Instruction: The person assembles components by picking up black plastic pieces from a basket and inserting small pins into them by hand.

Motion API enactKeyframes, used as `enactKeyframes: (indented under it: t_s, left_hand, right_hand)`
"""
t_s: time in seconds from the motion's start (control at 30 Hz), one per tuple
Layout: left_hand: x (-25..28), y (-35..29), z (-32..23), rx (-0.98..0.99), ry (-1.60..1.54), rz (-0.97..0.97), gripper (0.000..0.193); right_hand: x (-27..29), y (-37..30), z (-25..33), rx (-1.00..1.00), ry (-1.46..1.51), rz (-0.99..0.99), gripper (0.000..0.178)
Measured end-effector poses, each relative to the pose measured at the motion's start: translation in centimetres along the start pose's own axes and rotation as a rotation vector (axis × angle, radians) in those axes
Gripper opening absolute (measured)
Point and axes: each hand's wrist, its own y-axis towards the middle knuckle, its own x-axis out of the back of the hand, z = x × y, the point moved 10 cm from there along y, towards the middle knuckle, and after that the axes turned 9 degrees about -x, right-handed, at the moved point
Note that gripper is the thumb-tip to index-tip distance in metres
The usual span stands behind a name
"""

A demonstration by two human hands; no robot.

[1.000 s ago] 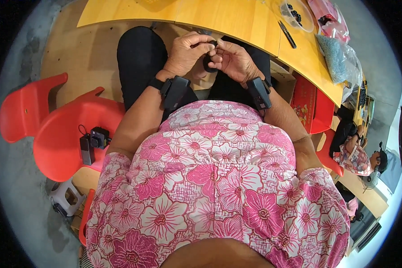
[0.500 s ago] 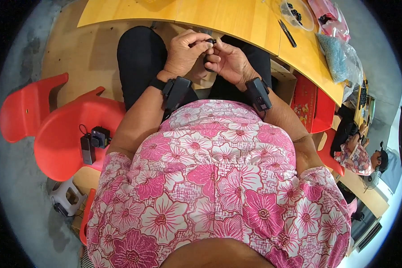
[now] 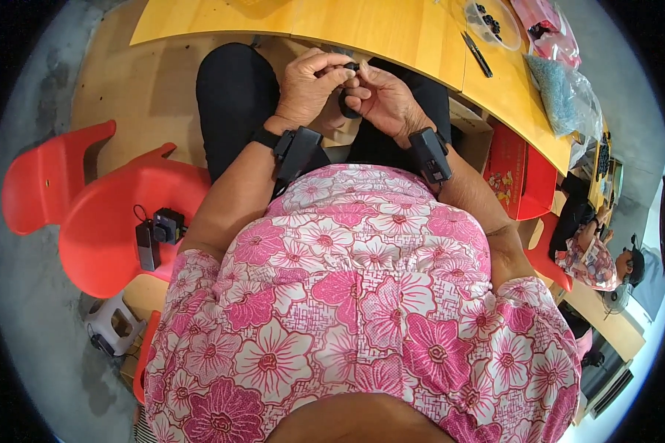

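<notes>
Just short of the yellow table's edge, above my lap, both hands meet around a small black part [image 3: 352, 67]. My left hand [image 3: 308, 85] pinches it between thumb and fingers from the left. From the right, my right hand [image 3: 383, 97] has thumb and forefinger closed on the same part. A larger dark rounded piece [image 3: 349, 105] shows under the right hand's curled fingers; whether the two pieces are joined I cannot tell. Fingers hide most of both. Each wrist wears a black box on a strap.
On the yellow table [image 3: 391, 33] lie black tweezers [image 3: 477, 55], a clear tub [image 3: 504, 37] of black parts, a bag of bluish beads [image 3: 553, 92] and a pink bag [image 3: 550, 29]. Red chairs [image 3: 118, 214] stand left, one carrying black devices. Another person [image 3: 591, 262] sits far right.
My hands stay together on the small black part, with only slight finger movement. The dark rounded piece under the right fingers shows a little more. The whole view has shifted slightly.
</notes>
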Motion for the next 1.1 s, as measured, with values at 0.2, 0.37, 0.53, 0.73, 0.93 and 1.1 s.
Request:
enactKeyframes:
  t_s: [0.2, 0.37, 0.53, 0.73, 0.93, 1.1]
  left_hand:
    - [-0.4, -0.1, 1.1, 0.048, -0.061, 0.025, 0.019]
    - [-1.0, -0.3, 1.6, 0.123, -0.105, 0.093, 0.021]
    - [-1.4, -0.4, 1.4, 0.164, -0.188, 0.123, 0.022]
    - [-2.5, -1.0, 0.1, 0.151, -0.408, 0.198, 0.037]
    - [-2.7, -0.8, -2.5, 0.091, -0.211, 0.252, 0.049]
    - [-3.0, -0.1, -5.3, 0.024, -0.105, 0.294, 0.048]
  right_hand:
    - [0.0, -0.2, 0.4, 0.067, -0.046, -0.009, 0.024]
    - [-0.6, -0.4, 0.7, 0.089, -0.088, 0.039, 0.024]
    - [-0.8, -0.9, 1.2, 0.156, -0.174, -0.016, 0.023]
    - [-2.2, -2.6, 3.0, 0.317, -0.663, -0.27, 0.019]
    - [-4.7, -4.7, 4.9, 0.606, -1.197, -0.347, 0.02]
    - [-7.2, -6.5, 5.8, 0.769, -1.356, -0.338, 0.022]
